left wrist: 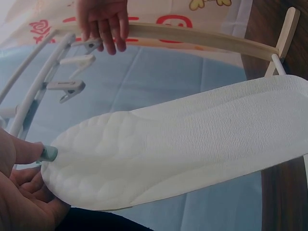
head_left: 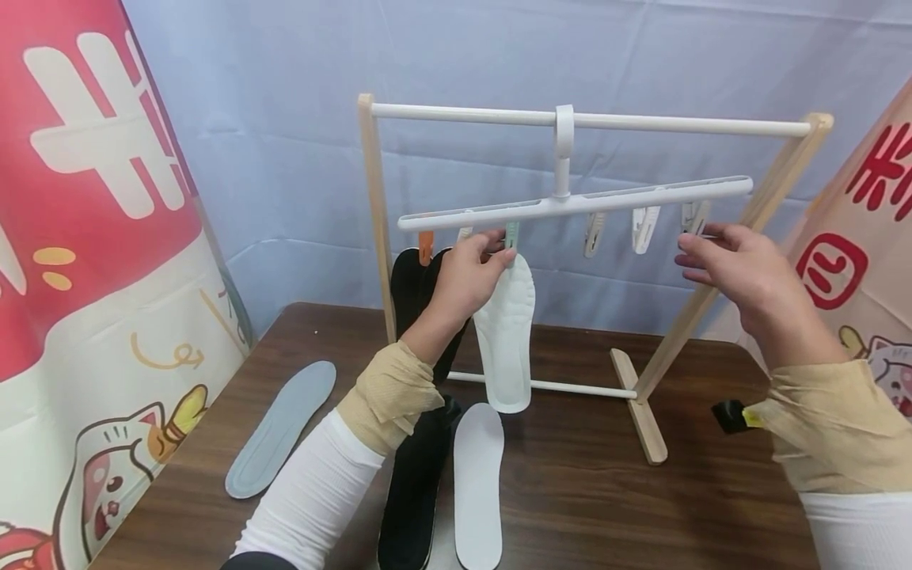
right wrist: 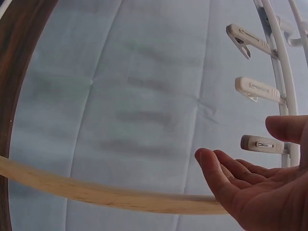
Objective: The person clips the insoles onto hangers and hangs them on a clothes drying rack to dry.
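A white hanger (head_left: 484, 214) hangs tilted, its left end lower. My left hand (head_left: 466, 277) pinches a green clip (head_left: 511, 235) at the top of a white insole (head_left: 507, 340); in the left wrist view the thumb lies on the clip (left wrist: 49, 153), with fingers partly hidden behind the insole. Black insoles (head_left: 408, 289) hang by an orange clip (head_left: 425, 247) to its left. My right hand (head_left: 755, 269) is beside the rightmost clip (head_left: 691, 218). The right wrist view shows its thumb and fingers spread apart near that clip (right wrist: 262, 144), gripping nothing.
A wooden rack with a white top rod (head_left: 463, 115) carries the hanger. Two more white clips, one a middle clip (head_left: 644, 229), hang bare. On the brown table (head_left: 556, 491) lie a grey-blue insole (head_left: 281, 431), a black insole (head_left: 413, 491) and a pale insole (head_left: 479, 483).
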The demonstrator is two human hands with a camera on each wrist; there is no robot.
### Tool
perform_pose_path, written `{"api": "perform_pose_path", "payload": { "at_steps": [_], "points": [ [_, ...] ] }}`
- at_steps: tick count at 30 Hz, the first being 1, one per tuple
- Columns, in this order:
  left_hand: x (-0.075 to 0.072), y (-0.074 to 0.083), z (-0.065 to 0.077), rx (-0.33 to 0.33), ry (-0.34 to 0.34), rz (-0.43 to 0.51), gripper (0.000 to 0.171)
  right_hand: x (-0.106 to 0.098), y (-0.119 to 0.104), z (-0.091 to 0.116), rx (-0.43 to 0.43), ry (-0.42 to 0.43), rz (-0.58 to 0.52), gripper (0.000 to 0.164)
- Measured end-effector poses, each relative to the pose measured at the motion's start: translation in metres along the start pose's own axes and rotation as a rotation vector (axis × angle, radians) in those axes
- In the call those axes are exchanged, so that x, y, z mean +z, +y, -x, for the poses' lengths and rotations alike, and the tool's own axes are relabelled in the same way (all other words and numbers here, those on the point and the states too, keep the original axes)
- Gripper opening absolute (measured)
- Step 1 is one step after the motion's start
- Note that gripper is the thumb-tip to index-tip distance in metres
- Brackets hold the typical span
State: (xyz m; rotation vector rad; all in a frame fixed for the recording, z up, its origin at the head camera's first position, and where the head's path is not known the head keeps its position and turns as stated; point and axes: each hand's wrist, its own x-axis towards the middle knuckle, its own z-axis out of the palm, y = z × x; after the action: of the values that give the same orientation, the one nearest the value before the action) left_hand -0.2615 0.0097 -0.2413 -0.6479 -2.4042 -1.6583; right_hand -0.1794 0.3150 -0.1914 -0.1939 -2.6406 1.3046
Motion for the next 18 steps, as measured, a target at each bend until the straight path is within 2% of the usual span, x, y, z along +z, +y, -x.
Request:
{"api": "perform_pose_path", "payload": {
  "at_steps": [8,13,15,18],
  "points": [
    [0.002,-0.002,-0.001,-0.001,0.000,0.003,0.041,-0.002,-0.005,-0.004,-0.017,-0.010,-0.047,0.097],
    [0.002,-0.002,-0.001,0.003,0.005,0.006,0.041,-0.003,-0.010,-0.008,-0.049,0.014,-0.049,0.086],
    [0.001,-0.002,-0.002,0.001,0.006,0.007,0.041,-0.003,-0.011,-0.011,-0.066,0.026,-0.068,0.076],
    [0.001,-0.002,-0.002,0.002,0.005,0.007,0.041,-0.004,-0.012,-0.014,-0.078,0.031,-0.117,0.070]
  ]
}}
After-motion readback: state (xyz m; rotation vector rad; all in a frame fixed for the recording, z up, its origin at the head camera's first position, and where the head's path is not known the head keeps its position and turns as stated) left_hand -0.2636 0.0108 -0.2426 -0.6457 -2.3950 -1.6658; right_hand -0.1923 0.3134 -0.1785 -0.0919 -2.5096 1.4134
